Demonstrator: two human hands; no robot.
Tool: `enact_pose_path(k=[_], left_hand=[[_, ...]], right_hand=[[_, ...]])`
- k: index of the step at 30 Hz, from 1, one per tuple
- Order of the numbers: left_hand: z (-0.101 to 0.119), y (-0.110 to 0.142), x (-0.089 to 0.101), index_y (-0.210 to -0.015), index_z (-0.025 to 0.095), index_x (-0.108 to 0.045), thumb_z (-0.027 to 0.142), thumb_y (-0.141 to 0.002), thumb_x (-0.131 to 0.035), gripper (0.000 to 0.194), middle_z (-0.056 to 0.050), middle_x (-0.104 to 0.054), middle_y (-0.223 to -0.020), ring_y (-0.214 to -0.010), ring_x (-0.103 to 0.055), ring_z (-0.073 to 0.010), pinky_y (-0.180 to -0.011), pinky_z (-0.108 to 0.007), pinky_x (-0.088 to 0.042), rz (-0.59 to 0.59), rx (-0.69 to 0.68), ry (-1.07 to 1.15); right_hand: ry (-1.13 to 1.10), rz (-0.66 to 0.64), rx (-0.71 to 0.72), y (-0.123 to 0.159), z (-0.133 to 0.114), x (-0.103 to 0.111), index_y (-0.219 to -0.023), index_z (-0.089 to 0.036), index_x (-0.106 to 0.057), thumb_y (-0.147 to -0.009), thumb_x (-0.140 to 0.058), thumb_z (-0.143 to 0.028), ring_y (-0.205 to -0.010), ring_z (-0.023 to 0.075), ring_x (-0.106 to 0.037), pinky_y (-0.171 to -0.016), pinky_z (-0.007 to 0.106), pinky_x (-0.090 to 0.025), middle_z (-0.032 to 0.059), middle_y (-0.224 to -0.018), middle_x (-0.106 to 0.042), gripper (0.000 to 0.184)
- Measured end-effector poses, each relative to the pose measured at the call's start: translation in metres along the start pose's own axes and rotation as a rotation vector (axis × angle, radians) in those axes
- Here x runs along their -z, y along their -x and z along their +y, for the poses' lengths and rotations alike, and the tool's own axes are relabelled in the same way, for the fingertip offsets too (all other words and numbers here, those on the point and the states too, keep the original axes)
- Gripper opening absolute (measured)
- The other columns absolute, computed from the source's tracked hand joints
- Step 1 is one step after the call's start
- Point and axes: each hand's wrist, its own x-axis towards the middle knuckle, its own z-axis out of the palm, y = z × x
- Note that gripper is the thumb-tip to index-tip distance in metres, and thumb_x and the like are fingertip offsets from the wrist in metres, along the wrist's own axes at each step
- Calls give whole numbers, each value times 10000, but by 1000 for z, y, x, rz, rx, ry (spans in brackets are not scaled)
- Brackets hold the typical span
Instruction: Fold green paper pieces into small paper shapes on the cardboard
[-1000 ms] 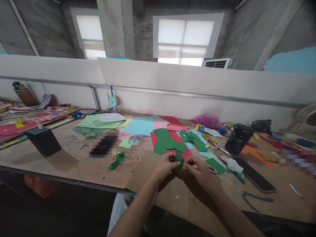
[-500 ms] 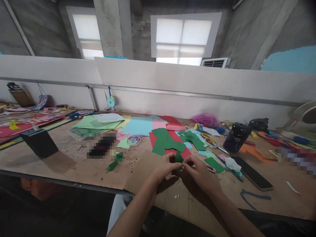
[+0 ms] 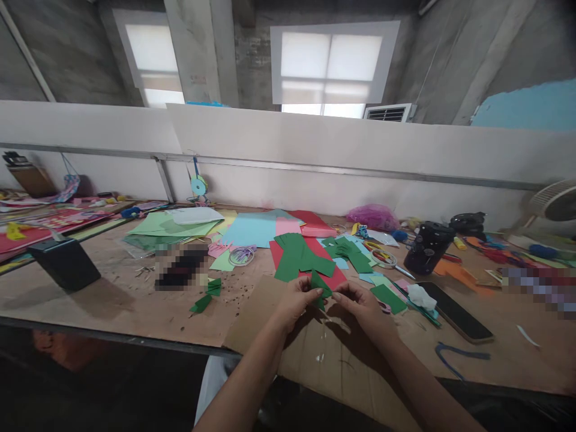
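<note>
The left hand's [image 3: 297, 303] fingers pinch a folded green paper [image 3: 317, 282]; the right hand's [image 3: 363, 307] have parted slightly from them, near its edge, grip unclear. More paper shows, so folding seems unfinished. Green sheets [image 3: 293, 249] lie just beyond the fingers.

Entry: craft workshop, as I see it remotely; one long wooden bench [image 3: 130, 315] under the grip, coloured paper sheets [image 3: 249, 229] beyond the left hand [image 3: 297, 304], green scraps [image 3: 201, 304] to its left, and orange paper [image 3: 468, 280] and a fan [image 3: 560, 201] off to the right of the right hand [image 3: 366, 310]. Behind all, I list a white partition [image 3: 279, 138], a bare concrete wall [image 3: 256, 66], a thick pillar [image 3: 193, 54] and a pale window [image 3: 330, 57].
</note>
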Motion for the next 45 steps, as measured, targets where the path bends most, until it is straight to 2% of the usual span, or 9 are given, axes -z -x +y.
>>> enact_pose_path(k=[8, 13, 21, 25, 30, 36, 38, 41, 45], left_hand=[[0, 1, -2, -861, 143, -664, 369, -593, -801, 376, -47, -670, -762, -662, -644, -169, -550, -252, -507, -7, 14, 17], [1, 3, -3, -861, 145, -685, 355, -607, -789, 346, -43, -677, -795, -592, -601, -128, -539, -243, -498, 21, 15, -16], [-1, 1, -3, -721, 140, -689, 336, -595, -799, 258, -17, -646, -647, -547, -570, -111, -535, -210, -440, 29, -23, -58], [-3, -1, -2, -747, 131, -695, 344, -587, -805, 288, -25, -655, -663, -544, -578, -114, -531, -216, -441, 8, -4, -75], [-1, 0, -2, -845, 133, -681, 379, -585, -805, 379, -40, -674, -750, -554, -623, -137, -556, -255, -483, -9, 46, -45], [-2, 0, 0, -785, 127, -665, 326, -540, -832, 358, -41, -674, -700, -569, -623, -143, -568, -249, -468, 23, 53, -29], [-3, -1, 1, -764, 128, -667, 312, -540, -828, 332, -37, -673, -688, -564, -608, -130, -560, -232, -447, 46, 44, -44], [-3, -1, 1, -766, 131, -668, 302, -552, -817, 312, -37, -676, -681, -551, -598, -124, -553, -228, -432, 53, 49, -59], [0, 1, -1, -770, 143, -657, 278, -568, -791, 277, -21, -664, -650, -530, -588, -117, -532, -217, -417, 59, 83, -69]], right_hand=[[59, -9, -35, 1, -8, -1, -715, -189, -605, -813, -579, -411, -628, 159, -515, -581, 259, -385, -9, -661, -573, 244], [42, -1, -36, 2, -6, -1, -699, -192, -578, -813, -577, -382, -605, 145, -481, -570, 249, -366, -27, -636, -536, 221], [39, -84, -65, 0, -8, -8, -649, -178, -566, -775, -618, -349, -543, 117, -451, -516, 239, -325, -45, -581, -514, 219], [-42, -105, -105, 2, -6, -9, -628, -186, -526, -773, -613, -336, -491, 109, -440, -477, 235, -311, -54, -540, -493, 226], [-122, -52, -155, 4, -6, -6, -645, -206, -505, -789, -600, -376, -455, 119, -448, -454, 246, -329, -48, -522, -501, 242], [-53, -5, -78, 3, -11, -6, -686, -195, -536, -785, -615, -375, -547, 133, -481, -517, 255, -383, -24, -603, -529, 220], [-93, -12, -42, 1, -9, -7, -817, -198, -552, -780, -622, -369, -629, 153, -523, -566, 262, -423, -9, -699, -561, 188], [-156, 24, 20, 0, -4, -7, -973, -229, -501, -771, -633, -336, -695, 164, -539, -598, 260, -440, -9, -775, -552, 263], [-72, 28, 80, 0, -1, -5, -801, -220, -523, -777, -596, -255, -660, 143, -490, -603, 248, -402, -28, -709, -507, 85]])
